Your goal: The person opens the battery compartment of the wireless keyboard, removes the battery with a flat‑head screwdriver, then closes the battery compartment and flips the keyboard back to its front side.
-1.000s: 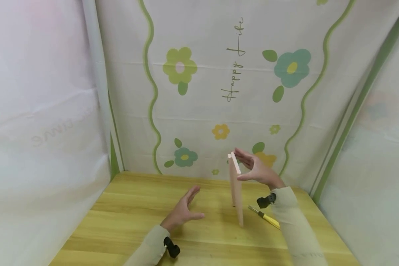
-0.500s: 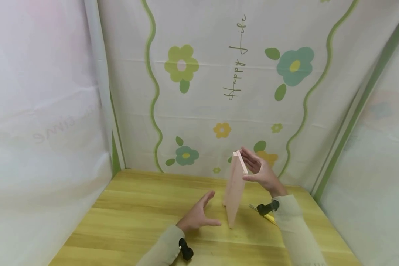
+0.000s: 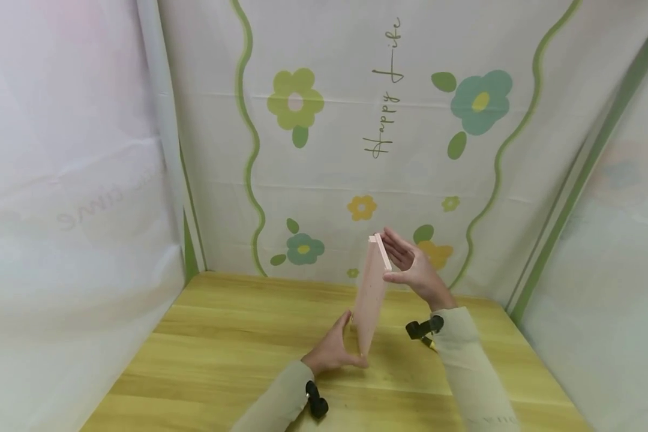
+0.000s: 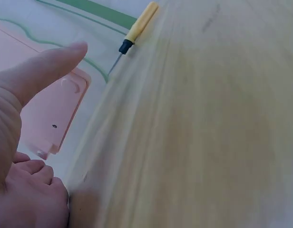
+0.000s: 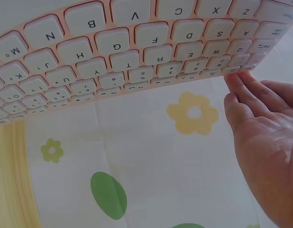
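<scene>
A pink keyboard [image 3: 371,294] with white keys [image 5: 124,60] stands on end, leaning, over the table. My right hand [image 3: 414,267] grips its upper end, thumb on the near edge and fingers at the far one; the right wrist view shows fingertips against the key side's corner. Down at the lower end, my left hand [image 3: 333,348] spans the board's width, thumb tip at the near corner and fingers at the far corner. From the left wrist, the pink underside [image 4: 53,111] with a small screw shows behind the left thumb [image 4: 46,69].
A screwdriver [image 4: 141,23] with a yellow handle lies on the wooden table [image 3: 221,336]; in the head view the right sleeve mostly covers it. White flower-printed cloth [image 3: 324,168] hangs behind the table, and more cloth hangs at both sides.
My left hand has moved right to the keyboard's lower end. The keyboard has swung its lower end leftward, and my right hand keeps hold of the top. The right sleeve now hides more of the screwdriver.
</scene>
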A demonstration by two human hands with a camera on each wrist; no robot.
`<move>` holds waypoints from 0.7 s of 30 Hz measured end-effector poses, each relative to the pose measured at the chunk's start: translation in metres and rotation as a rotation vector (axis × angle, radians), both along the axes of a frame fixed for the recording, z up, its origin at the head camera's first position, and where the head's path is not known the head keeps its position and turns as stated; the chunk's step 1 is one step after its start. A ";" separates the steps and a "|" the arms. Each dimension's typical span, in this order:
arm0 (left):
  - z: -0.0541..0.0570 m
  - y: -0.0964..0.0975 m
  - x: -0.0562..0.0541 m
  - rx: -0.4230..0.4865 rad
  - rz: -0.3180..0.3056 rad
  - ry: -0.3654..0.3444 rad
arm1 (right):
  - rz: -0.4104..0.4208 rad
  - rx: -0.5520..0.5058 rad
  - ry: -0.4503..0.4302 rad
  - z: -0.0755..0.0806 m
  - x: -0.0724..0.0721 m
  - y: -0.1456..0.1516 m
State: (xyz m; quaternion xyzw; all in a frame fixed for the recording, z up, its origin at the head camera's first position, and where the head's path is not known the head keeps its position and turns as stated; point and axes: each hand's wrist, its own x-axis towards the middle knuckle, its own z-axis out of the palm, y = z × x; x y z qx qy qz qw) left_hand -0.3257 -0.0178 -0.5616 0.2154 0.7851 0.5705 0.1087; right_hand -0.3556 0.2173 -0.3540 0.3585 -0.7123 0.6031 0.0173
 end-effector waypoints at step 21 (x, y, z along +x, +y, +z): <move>0.000 -0.006 -0.004 0.190 0.000 -0.033 | -0.007 -0.042 -0.018 -0.001 0.001 0.007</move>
